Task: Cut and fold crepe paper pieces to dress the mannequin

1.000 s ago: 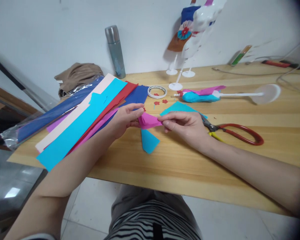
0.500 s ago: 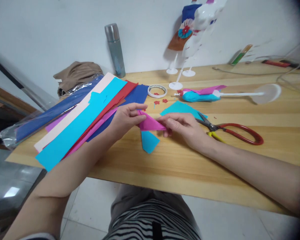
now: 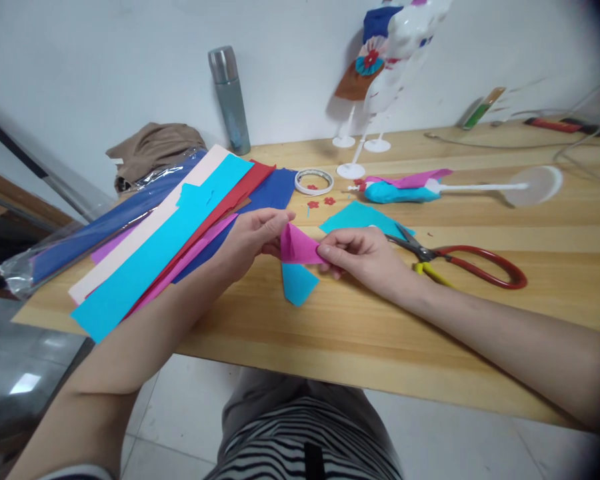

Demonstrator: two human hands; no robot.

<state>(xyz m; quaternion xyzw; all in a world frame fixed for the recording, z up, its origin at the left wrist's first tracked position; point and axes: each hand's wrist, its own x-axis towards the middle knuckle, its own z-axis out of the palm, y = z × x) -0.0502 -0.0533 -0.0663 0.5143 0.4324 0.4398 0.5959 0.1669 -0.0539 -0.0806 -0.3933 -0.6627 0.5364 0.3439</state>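
A small folded piece of magenta paper point(image 3: 299, 248) is held between both hands just above the wooden table point(image 3: 360, 327). My left hand point(image 3: 253, 237) pinches its left end with thumb and fingers. My right hand point(image 3: 363, 257) pinches its right end, fingers closed on the fold. A folded cyan paper scrap point(image 3: 297, 283) lies on the table right under the magenta piece. Red-handled scissors point(image 3: 473, 263) lie just right of my right hand.
Long coloured paper sheets point(image 3: 165, 233) fan out at the left. A tape roll point(image 3: 314, 181), small red paper flowers point(image 3: 321, 202), a cyan sheet point(image 3: 357, 217) and a lying figure stand wrapped in cyan and pink point(image 3: 410, 190) sit behind. A steel flask point(image 3: 229, 100) and white mannequins point(image 3: 395, 60) stand by the wall.
The hands drew closer together and the magenta paper was folded tighter, its upper flap now standing up near my left fingers. My right hand shifted slightly left.
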